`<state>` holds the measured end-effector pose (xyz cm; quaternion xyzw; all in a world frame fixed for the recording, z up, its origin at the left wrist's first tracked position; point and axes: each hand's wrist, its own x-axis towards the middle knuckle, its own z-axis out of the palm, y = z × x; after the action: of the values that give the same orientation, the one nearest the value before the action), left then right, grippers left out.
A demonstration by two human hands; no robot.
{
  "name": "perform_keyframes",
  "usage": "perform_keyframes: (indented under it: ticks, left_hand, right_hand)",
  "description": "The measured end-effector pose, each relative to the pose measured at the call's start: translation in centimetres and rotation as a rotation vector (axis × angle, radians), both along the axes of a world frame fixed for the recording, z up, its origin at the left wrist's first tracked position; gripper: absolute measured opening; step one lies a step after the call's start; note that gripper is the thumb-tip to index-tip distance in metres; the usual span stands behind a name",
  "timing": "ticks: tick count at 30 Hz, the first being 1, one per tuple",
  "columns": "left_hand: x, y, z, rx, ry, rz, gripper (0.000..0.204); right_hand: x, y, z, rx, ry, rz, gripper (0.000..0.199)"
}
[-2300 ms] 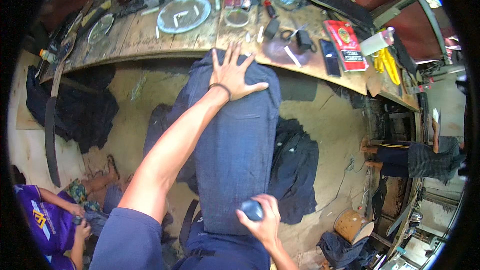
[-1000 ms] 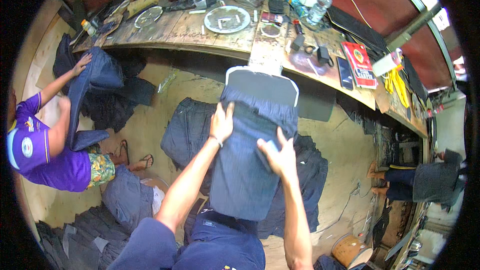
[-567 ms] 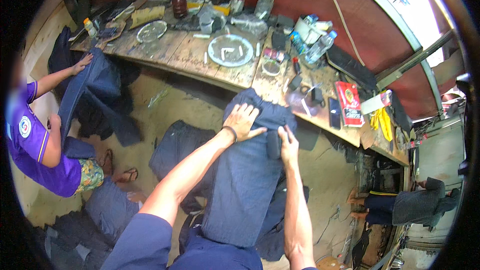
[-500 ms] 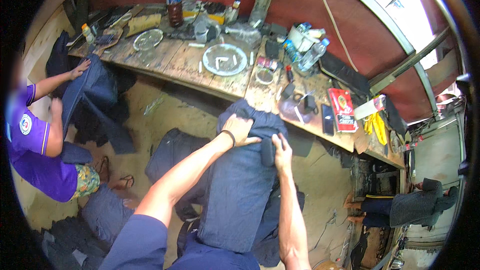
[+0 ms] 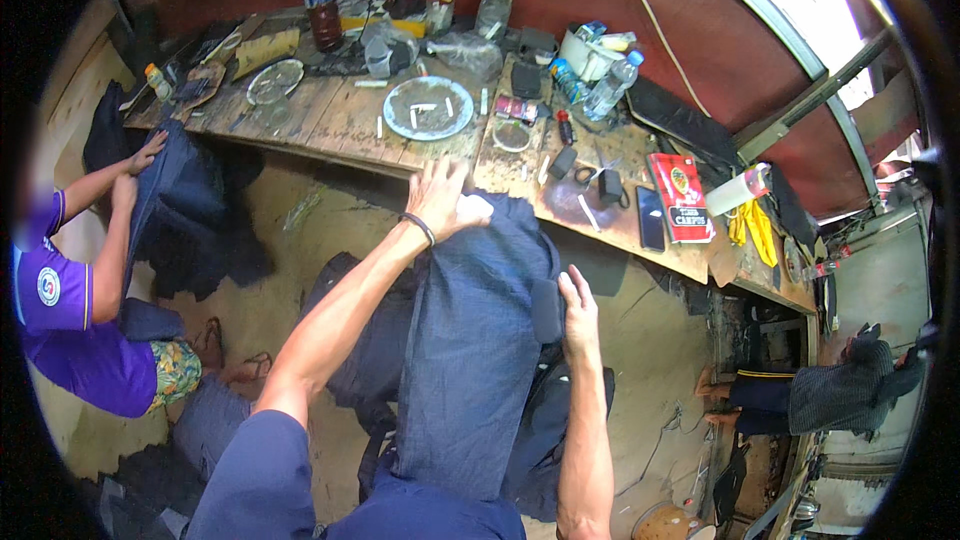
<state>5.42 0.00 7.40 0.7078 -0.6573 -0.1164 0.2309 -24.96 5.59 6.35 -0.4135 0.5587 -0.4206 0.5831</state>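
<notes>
A length of dark blue denim trousers (image 5: 470,340) lies from my lap up to the edge of the wooden workbench (image 5: 335,125). My left hand (image 5: 443,198), a dark band at its wrist, rests at the upper left corner of the denim with fingers stretched toward the bench edge; its thumb side looks washed out by light. At the right edge of the cloth, my right hand (image 5: 580,315) grips a dark, rounded block (image 5: 546,310), its fingers along the block's right side. Whether the block touches the denim I cannot tell.
On the bench are a round plate (image 5: 428,108) with white sticks, a phone (image 5: 650,219), a red packet (image 5: 682,198), and bottles. A co-worker in a purple shirt (image 5: 90,320) handles dark denim at left. Another person (image 5: 840,387) is at far right. Dark cloth (image 5: 370,340) lies below.
My left hand has moved up and left to the denim's upper corner, its fingers straighter. The bunched top of the cloth now lies flatter. My right hand still has the block, slightly lower.
</notes>
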Motion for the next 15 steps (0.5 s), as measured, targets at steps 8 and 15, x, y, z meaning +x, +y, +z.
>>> perform_keyframes:
  ticks: [8, 15]
  left_hand:
    - [-6.0, 2.3, -4.0, 0.221, 0.061, 0.265, 0.149]
    - [-2.7, -4.5, -5.4, 0.347, 0.159, 0.215, 0.135]
  right_hand:
    - [4.2, -1.4, 0.4, 0.052, 0.616, 0.06, 0.099]
    - [8.7, 3.8, 3.1, -0.617, 0.81, 0.298, 0.067]
